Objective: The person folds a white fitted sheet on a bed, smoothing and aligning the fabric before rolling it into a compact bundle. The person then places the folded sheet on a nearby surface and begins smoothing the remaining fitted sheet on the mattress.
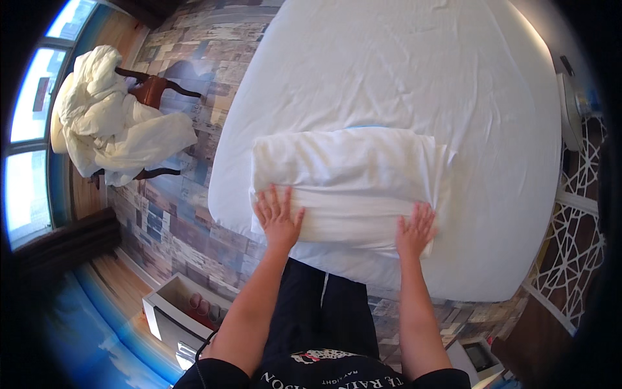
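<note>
A folded white cloth, like bed linen, lies across the near part of a bed covered by a white sheet. Flat on the left side of its near fold rests my left hand, fingers spread. My right hand presses the right side of the same fold, fingers also apart and slightly blurred. Neither hand grips anything. Creases run across the cloth between both hands. A thin blue edge shows along its far side. At the right, a loose layer sticks out beyond the fold.
A bunched white duvet covers a dark wooden chair by the windows at left. Patchwork-patterned flooring surrounds the bed. An open cabinet stands at lower left. White lattice panels border the right side.
</note>
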The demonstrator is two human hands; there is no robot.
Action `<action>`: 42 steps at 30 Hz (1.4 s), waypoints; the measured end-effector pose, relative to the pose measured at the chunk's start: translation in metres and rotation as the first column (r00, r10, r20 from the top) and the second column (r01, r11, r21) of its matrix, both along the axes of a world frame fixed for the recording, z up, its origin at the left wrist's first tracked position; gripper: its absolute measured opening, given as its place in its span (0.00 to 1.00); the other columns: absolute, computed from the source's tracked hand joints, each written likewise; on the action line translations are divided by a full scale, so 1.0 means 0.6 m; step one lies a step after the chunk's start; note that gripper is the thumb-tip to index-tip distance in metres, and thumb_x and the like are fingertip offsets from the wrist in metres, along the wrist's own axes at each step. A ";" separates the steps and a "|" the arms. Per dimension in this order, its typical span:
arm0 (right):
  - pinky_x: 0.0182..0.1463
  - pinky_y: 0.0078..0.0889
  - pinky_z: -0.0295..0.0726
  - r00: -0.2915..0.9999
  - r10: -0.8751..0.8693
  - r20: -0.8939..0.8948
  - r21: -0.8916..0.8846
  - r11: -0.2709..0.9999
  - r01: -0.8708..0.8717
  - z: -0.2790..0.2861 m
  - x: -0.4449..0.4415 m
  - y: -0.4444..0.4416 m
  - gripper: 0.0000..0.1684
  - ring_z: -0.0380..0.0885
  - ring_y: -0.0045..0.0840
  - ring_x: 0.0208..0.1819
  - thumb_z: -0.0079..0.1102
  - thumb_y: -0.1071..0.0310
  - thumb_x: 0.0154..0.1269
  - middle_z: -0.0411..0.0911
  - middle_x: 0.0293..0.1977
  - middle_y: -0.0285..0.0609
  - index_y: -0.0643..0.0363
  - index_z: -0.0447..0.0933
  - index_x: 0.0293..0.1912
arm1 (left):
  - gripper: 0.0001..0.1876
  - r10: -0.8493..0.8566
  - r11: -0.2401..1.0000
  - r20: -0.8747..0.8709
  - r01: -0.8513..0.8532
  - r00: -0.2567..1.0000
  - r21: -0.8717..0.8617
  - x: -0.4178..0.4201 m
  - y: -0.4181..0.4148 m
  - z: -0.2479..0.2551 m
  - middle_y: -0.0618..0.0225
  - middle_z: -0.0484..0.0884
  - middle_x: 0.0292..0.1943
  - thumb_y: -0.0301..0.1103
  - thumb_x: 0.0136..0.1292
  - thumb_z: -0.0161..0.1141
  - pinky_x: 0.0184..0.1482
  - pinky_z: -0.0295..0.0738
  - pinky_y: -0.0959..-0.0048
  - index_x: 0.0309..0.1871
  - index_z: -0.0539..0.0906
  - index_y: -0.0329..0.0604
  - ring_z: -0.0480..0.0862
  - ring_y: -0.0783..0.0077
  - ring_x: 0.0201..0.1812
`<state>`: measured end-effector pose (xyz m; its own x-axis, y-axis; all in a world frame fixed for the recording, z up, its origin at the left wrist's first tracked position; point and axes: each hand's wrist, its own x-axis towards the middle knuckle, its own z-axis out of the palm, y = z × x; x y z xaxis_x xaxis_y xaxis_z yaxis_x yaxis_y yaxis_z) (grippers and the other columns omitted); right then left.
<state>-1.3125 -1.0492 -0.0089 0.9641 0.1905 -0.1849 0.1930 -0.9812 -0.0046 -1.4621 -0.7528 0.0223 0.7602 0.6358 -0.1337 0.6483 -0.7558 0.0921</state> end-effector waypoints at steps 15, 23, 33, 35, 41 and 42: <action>0.58 0.46 0.70 0.367 0.063 -0.928 0.270 -0.565 0.780 0.007 -0.099 0.082 0.36 0.69 0.36 0.55 0.54 0.40 0.62 0.70 0.55 0.43 0.53 0.63 0.61 | 0.29 0.646 -0.348 -0.435 -0.266 0.627 -0.899 -0.048 0.156 -0.036 0.57 0.82 0.43 0.50 0.56 0.64 0.44 0.78 0.65 0.53 0.77 0.35 0.83 0.66 0.40; 0.60 0.49 0.70 0.229 0.173 -0.958 0.119 -0.487 0.865 0.045 -0.014 0.009 0.30 0.69 0.40 0.58 0.56 0.49 0.60 0.72 0.57 0.41 0.53 0.70 0.58 | 0.29 0.736 -0.474 -0.499 -0.178 0.457 -0.862 -0.109 0.037 0.056 0.53 0.81 0.47 0.46 0.57 0.65 0.47 0.78 0.63 0.55 0.75 0.32 0.83 0.60 0.43; 0.62 0.50 0.68 0.047 0.507 -0.861 0.109 0.093 0.990 0.216 -0.063 0.088 0.31 0.68 0.42 0.59 0.46 0.47 0.64 0.69 0.59 0.44 0.56 0.68 0.60 | 0.31 0.908 -0.417 -0.413 0.223 0.069 -0.881 -0.401 -0.140 0.248 0.56 0.81 0.47 0.48 0.54 0.67 0.48 0.75 0.65 0.56 0.76 0.35 0.82 0.63 0.45; 0.63 0.51 0.67 0.028 0.611 -0.791 0.237 0.264 0.935 0.234 -0.105 0.124 0.31 0.67 0.44 0.60 0.46 0.49 0.64 0.69 0.60 0.46 0.57 0.67 0.61 | 0.31 0.916 -0.372 -0.396 0.221 -0.072 -0.901 -0.469 -0.190 0.282 0.57 0.81 0.48 0.49 0.56 0.66 0.48 0.75 0.66 0.56 0.76 0.35 0.82 0.64 0.44; 0.64 0.54 0.65 -0.421 0.589 -0.690 0.082 0.641 0.763 0.295 -0.269 0.301 0.29 0.67 0.45 0.60 0.49 0.52 0.63 0.70 0.59 0.48 0.58 0.68 0.60 | 0.28 0.841 -0.115 -0.297 0.387 -0.452 -0.915 -0.648 -0.344 0.337 0.58 0.82 0.48 0.49 0.59 0.62 0.49 0.75 0.68 0.56 0.76 0.37 0.83 0.66 0.44; 0.64 0.55 0.65 -0.471 0.571 -0.673 0.072 0.683 0.727 0.306 -0.307 0.328 0.29 0.67 0.44 0.60 0.50 0.52 0.63 0.70 0.59 0.48 0.58 0.69 0.59 | 0.27 0.816 -0.062 -0.295 0.432 -0.497 -0.900 -0.676 -0.363 0.337 0.58 0.82 0.48 0.48 0.60 0.61 0.50 0.75 0.68 0.56 0.76 0.37 0.83 0.66 0.44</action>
